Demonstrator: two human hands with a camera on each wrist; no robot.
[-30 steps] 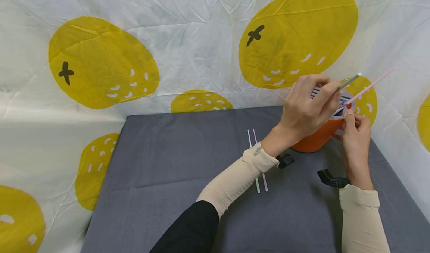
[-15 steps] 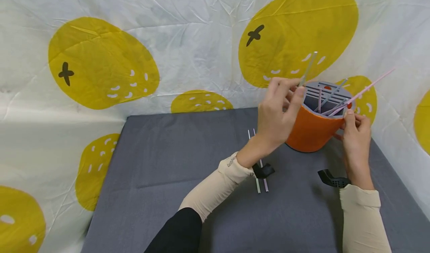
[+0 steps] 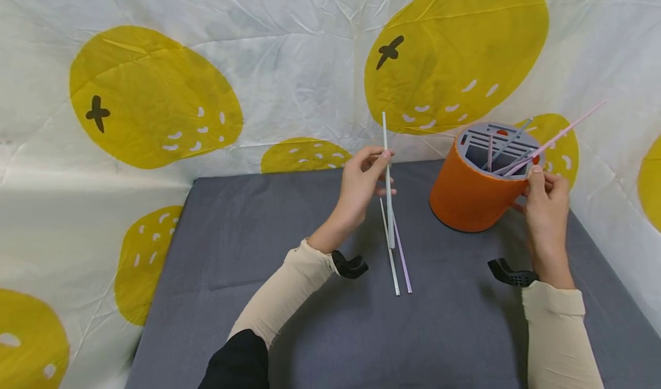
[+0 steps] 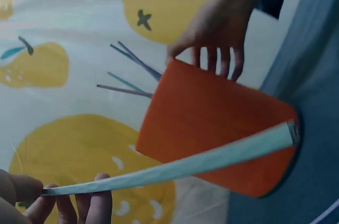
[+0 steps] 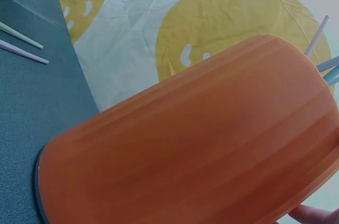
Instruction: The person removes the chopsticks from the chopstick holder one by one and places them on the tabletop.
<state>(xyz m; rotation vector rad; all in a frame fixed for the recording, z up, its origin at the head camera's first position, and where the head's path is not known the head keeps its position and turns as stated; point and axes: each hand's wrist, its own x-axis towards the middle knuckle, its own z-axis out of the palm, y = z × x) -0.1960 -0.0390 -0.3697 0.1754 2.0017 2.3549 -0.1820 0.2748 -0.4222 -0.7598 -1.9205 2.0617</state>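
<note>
Over the desk, left hand pinches a pale straw between thumb and fingertips, roughly upright, top end against the backdrop, lower end just above the desk. Left wrist view confirms it: fingers curled on one end of the pale straw, which runs across in front of the orange holder.

Right hand grips the far right side of the orange holder near the rim, fingers curled round the wall, thumb up by the edge. From the left wrist view the right hand shows its fingertips over the holder's top edge. Hands are well apart, each clamped on its own thing.

Holder stands on the desk at right rear, tilted slightly toward the person. Grey slotted insert on top. A pink straw and a grey straw stick out of it, leaning right; more straws sit lower inside.

Two loose straws lie on the desk between the hands, nearly parallel: a white one and a lilac one, just beside each other. Right wrist view is filled with the holder's wall; the same two straw ends show at upper left.

Behind: a white backdrop sheet with yellow fruit prints. Both forearms are in beige sleeves, with a black wrist mount on the right.
</note>
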